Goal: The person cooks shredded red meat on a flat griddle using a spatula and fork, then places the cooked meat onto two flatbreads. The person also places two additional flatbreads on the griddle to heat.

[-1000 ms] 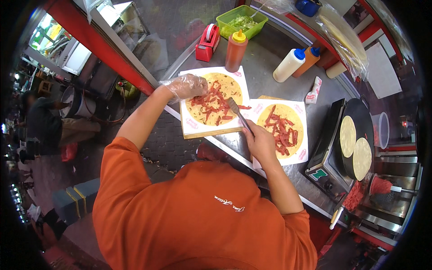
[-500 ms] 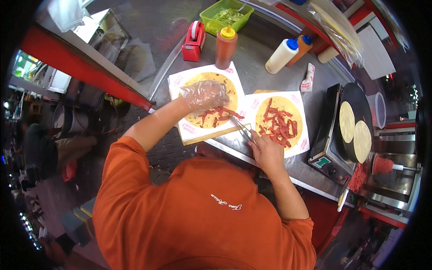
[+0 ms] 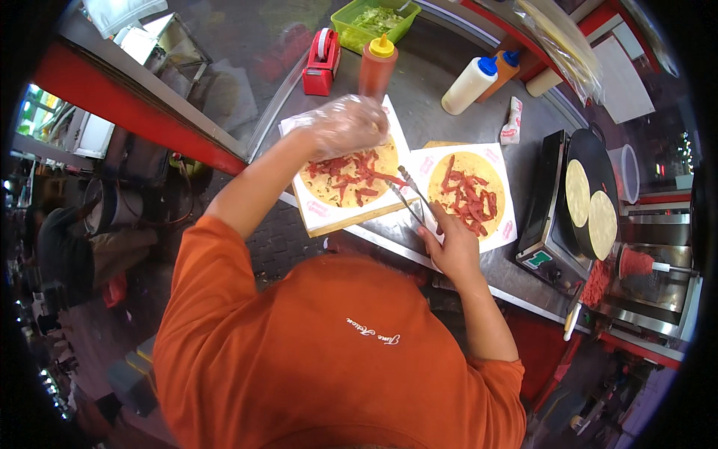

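Note:
My left hand [image 3: 348, 126], in a clear plastic glove, hovers over the upper part of the left flatbread [image 3: 357, 195]. Its fingers are curled; whatever they may hold is hidden. Red strips of meat [image 3: 344, 170] lie across that flatbread. My right hand [image 3: 456, 245] is closed on metal tongs [image 3: 420, 200], whose two arms are spread, tips beside the left flatbread's right edge. Just right of them, the right flatbread [image 3: 443, 172] carries more red meat strips [image 3: 470, 203]. Each round lies on white printed paper [image 3: 320, 212].
A red sauce bottle [image 3: 378, 71] stands just behind the left paper, near a red tape dispenser [image 3: 321, 66] and a green tub [image 3: 400, 36] of shredded greens. Farther right are a white bottle [image 3: 470, 86], an orange bottle [image 3: 499, 78] and a black griddle [image 3: 594, 172] with two pale flatbreads.
My left hand has moved up off the meat, uncovering more strips on the left flatbread. The tongs have spread wider, and my right hand has shifted slightly right.

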`<move>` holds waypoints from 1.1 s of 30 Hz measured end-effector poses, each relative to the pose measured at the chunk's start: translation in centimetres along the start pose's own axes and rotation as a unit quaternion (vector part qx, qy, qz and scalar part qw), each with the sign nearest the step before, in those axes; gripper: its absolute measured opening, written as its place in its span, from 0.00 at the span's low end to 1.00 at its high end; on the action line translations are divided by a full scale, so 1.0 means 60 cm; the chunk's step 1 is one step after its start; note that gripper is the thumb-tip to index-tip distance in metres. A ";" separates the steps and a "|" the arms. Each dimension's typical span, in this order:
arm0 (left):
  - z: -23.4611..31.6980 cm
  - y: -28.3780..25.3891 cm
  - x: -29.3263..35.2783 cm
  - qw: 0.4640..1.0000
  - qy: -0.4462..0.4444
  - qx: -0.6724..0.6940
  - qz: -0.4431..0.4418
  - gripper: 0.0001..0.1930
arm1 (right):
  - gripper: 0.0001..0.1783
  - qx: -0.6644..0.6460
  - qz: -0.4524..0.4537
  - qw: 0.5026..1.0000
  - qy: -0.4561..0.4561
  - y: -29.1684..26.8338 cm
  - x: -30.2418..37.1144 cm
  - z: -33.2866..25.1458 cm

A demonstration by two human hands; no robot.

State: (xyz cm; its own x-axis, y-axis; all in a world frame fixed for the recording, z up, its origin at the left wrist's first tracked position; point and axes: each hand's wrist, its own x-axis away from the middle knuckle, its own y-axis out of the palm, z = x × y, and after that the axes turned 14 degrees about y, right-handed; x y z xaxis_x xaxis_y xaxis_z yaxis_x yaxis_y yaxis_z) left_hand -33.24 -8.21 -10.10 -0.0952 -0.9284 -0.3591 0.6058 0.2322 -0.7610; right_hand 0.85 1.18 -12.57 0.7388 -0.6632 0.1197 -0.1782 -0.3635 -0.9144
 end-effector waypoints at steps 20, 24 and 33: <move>0.244 0.215 0.251 0.817 -0.333 0.108 -0.458 0.27 | 0.28 -0.204 0.128 0.969 0.057 -0.141 0.016 0.051; 0.255 0.203 0.211 0.879 -0.267 0.186 -0.349 0.25 | 0.29 -0.086 0.311 0.935 0.145 -0.354 0.091 0.240; 0.431 0.336 -0.057 0.898 -0.152 0.281 -0.304 0.27 | 0.21 0.367 0.201 0.901 0.114 -0.530 0.228 0.467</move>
State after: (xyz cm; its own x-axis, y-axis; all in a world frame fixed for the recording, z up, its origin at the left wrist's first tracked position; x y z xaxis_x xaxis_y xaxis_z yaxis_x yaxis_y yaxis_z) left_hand -0.29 -7.88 -10.22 -0.3746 -0.8900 0.2599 0.8254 -0.4478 -0.3437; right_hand 34.82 22.00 7.34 0.5434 -0.7918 -0.2788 0.1380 0.4119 -0.9007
